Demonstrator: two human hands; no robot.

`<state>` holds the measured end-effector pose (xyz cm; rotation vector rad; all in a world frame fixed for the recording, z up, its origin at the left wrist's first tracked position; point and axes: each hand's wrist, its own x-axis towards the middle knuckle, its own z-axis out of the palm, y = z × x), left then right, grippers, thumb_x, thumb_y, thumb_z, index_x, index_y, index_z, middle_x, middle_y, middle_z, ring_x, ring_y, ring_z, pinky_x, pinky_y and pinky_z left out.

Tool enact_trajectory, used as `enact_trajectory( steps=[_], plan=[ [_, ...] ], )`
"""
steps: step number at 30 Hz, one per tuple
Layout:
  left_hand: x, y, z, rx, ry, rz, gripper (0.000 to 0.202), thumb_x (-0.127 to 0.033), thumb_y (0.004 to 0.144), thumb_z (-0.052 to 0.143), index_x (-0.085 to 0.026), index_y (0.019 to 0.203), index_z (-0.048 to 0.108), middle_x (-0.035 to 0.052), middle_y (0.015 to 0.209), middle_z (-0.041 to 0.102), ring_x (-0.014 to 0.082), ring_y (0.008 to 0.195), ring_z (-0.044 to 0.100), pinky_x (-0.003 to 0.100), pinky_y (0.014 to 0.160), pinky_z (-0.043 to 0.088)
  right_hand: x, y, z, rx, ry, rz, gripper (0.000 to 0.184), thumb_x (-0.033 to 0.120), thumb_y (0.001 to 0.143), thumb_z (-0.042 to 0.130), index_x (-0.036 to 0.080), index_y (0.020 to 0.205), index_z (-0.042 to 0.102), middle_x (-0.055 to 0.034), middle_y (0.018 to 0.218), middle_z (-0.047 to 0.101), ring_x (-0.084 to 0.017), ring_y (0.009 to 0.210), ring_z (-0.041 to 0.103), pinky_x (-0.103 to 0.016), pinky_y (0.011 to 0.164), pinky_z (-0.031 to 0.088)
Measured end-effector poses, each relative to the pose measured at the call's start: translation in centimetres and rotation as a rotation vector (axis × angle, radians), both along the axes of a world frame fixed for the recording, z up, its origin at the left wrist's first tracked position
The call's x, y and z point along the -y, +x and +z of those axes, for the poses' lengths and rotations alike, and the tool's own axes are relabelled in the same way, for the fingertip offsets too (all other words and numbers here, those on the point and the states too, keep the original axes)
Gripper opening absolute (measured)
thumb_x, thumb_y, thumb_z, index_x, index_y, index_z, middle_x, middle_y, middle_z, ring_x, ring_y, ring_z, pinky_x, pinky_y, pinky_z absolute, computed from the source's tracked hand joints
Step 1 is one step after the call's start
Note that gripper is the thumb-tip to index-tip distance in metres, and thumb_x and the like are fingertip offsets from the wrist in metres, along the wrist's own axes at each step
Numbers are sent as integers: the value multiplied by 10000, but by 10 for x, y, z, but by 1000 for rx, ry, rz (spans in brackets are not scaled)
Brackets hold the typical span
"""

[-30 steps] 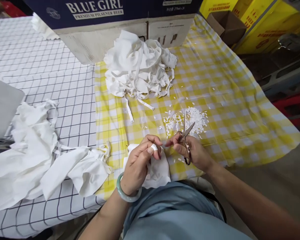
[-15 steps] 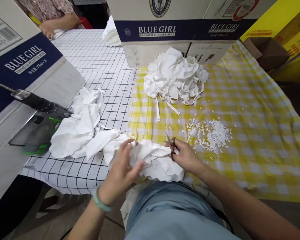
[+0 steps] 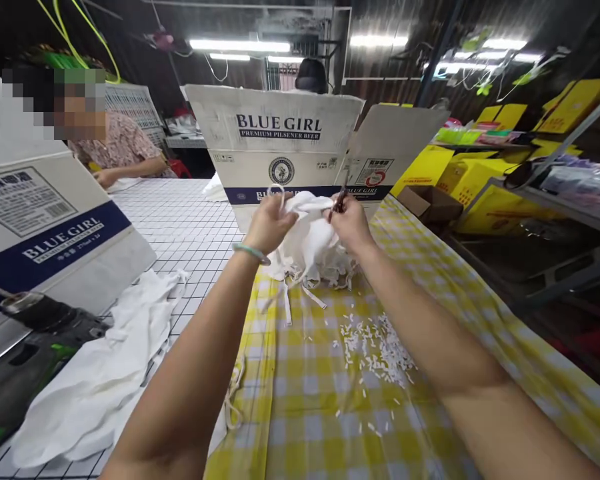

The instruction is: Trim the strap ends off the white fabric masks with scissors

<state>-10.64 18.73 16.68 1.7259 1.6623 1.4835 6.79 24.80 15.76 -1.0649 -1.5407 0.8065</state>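
A white cloth piece [image 3: 314,230] with thin straps is held up in front of me. My left hand [image 3: 271,223] is closed on its left end, and a strap loops above the fingers. My right hand [image 3: 353,223] is closed around small dark-handled scissors [image 3: 339,200] at the cloth's right end; whether its fingers also pinch the cloth I cannot tell. Directly below and behind lies a heap of white cloth pieces [image 3: 337,267], partly hidden, with straps trailing from it. More white cloth [image 3: 105,380] lies to the left of my left arm.
Blue Girl cartons stand behind the heap [image 3: 280,147] and at left [image 3: 65,227]. A drill-like power tool [image 3: 45,320] lies at far left. White scraps [image 3: 380,350] are scattered on the yellow checked tablecloth [image 3: 310,400]. Across the table sits a person [image 3: 125,143].
Both hands have moved forward from the table's near edge to the heap, lifting a white cloth piece with them. The scissors stayed in my right hand. The view has tilted up.
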Motion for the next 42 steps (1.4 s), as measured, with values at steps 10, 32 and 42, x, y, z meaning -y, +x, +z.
enact_trajectory(
  steps=[10, 32, 42],
  plan=[
    [117, 52, -140, 203, -183, -171, 419, -362, 958, 476, -155, 1321, 508, 149, 1228, 646, 248, 1108, 641, 400, 921, 543, 121, 5, -128, 142, -464, 505, 237, 407, 721, 609, 177, 763, 571, 32, 570, 549, -117, 469, 481, -243, 480, 400],
    [285, -31, -162, 786, -614, 260, 370, -488, 827, 637, -129, 903, 685, 49, 764, 668, 138, 658, 598, 255, 628, 498, 236, -87, -159, 461, -319, 692, 166, 143, 732, 599, 221, 795, 466, 18, 742, 573, -151, 716, 515, -267, 670, 415],
    [266, 4, -110, 1232, -558, -48, 269, -380, 819, 702, -120, 888, 711, -20, 665, 523, 11, 451, 341, 171, 420, 235, 227, -31, -127, -32, -425, 773, 263, 304, 813, 667, 240, 817, 412, -27, 968, 616, -175, 955, 589, -328, 880, 468]
  ],
)
